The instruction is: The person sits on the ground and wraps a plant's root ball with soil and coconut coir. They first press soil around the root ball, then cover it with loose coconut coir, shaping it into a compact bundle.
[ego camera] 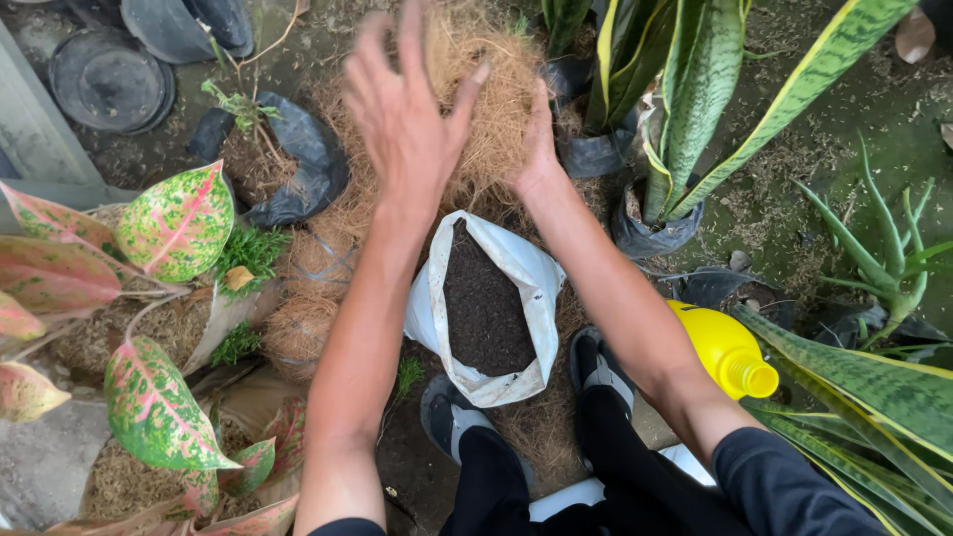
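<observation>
The left hand (407,109) is raised over the heap of brown coconut fibre (491,94), with the fingers spread wide and the palm turned down; it grasps nothing and seems only to hover above or lightly press the top of the heap. The right hand (536,144) is pushed into the right side of the same heap. Its fingers are hidden inside the fibre, so I cannot tell whether they close on a tuft or only lean against it. The two hands stand on both sides of the heap, which probably helps to keep the loose fibre together.

Just below the hands, between the forearms, stands a white sack (531,288) with its mouth rolled down, so the dark soil (484,308) inside is open and easy to reach. It sits just in front of the person's feet in dark sandals (596,367).

To the right of the right forearm lies a yellow bottle (730,352) on its side, near striped snake plants (695,99) in black grow bags. To the left are plants with pink and green leaves (179,223), one more black bag (298,169) with a small seedling, and empty black pots (109,79) at the top corner.
</observation>
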